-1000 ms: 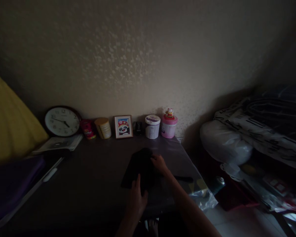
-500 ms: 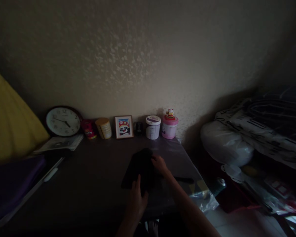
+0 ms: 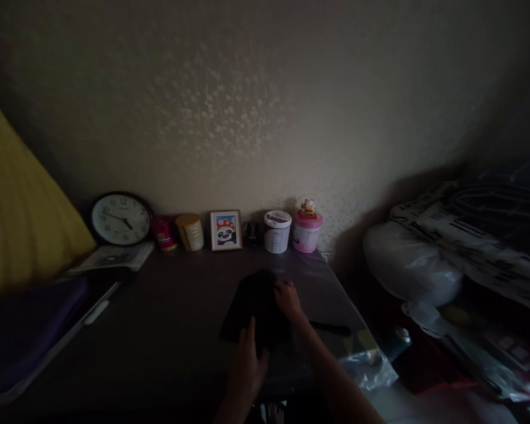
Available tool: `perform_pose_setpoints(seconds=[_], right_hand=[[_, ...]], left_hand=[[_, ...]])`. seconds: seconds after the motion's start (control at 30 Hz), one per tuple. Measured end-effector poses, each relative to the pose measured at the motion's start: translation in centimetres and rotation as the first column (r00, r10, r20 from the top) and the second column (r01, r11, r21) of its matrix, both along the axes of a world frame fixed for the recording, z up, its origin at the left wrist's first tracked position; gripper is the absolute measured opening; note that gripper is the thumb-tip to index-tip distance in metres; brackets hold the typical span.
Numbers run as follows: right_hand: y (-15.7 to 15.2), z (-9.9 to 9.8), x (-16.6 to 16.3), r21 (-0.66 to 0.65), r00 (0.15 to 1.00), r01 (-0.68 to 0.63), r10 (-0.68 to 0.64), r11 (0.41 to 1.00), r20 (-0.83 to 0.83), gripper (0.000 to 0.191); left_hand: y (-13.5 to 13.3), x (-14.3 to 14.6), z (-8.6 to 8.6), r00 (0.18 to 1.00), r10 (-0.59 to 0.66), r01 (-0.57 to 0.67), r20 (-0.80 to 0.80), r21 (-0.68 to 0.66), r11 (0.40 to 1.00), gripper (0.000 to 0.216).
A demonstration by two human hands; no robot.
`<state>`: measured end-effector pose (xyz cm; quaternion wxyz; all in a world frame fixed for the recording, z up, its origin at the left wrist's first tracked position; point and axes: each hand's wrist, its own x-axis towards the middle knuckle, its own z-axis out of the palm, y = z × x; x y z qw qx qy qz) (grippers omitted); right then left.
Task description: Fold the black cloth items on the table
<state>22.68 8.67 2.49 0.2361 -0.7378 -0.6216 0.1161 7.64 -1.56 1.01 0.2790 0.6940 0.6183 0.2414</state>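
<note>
A black, soft-looking cloth item (image 3: 254, 300) lies on the dark table (image 3: 172, 318) in front of me; the dim light hides its exact kind. My left hand (image 3: 249, 359) is at its near edge, fingers stretched forward and thumb held apart. At the far right edge of the black cloth, my right hand (image 3: 288, 300) has its fingers bent over and closed on the fabric. A dark strap-like strip (image 3: 331, 328) lies on the table, to the right of my right forearm.
Along the wall stand a clock (image 3: 121, 219), a red tub (image 3: 164, 232), a yellow canister (image 3: 189, 232), a framed panda picture (image 3: 226, 230), a white tub (image 3: 277, 231) and a pink tub (image 3: 307, 232). Purple cloth (image 3: 35, 324) lies left; bulging bags (image 3: 410, 259) lie right.
The whole view has shifted slightly. The black cloth lies wider and flatter toward the right, and my right hand has moved a little along its edge. My left hand stays at the near side.
</note>
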Motion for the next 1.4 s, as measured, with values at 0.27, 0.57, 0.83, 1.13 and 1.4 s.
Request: perform_pose_setpoints(seconds=[0.27,0.57,0.83,1.13,1.4], right_hand=[[0.1,-1.1,-0.2,0.039,0.999,0.007,-0.005,0.999,-0.043,0.036],[-0.4,-1.3,-0.8,0.058,0.996,0.033,-0.028,0.998,-0.079,0.038],[-0.3,-1.5,-0.2,0.053,0.996,0.037,-0.033,0.998,-0.084,0.041],[0.2,-1.7,0.2,0.076,0.981,0.031,-0.016,0.997,-0.191,0.037],[0.6,-2.4,0.0,0.067,0.931,0.151,-0.119,0.986,-0.346,0.040]], left_hand=[[-0.2,0.6,-0.4,0.992,-0.005,0.005,-0.126,-0.003,1.000,0.064],[-0.4,0.8,0.1,0.991,-0.007,0.005,-0.136,-0.013,1.000,0.065],[-0.1,0.7,0.2,0.995,-0.020,0.017,-0.100,-0.036,0.999,0.065],[-0.3,0.8,0.4,0.990,-0.011,0.002,-0.140,-0.062,0.998,0.064],[-0.3,0.8,0.1,0.994,-0.009,0.008,-0.105,-0.014,1.000,0.065]])
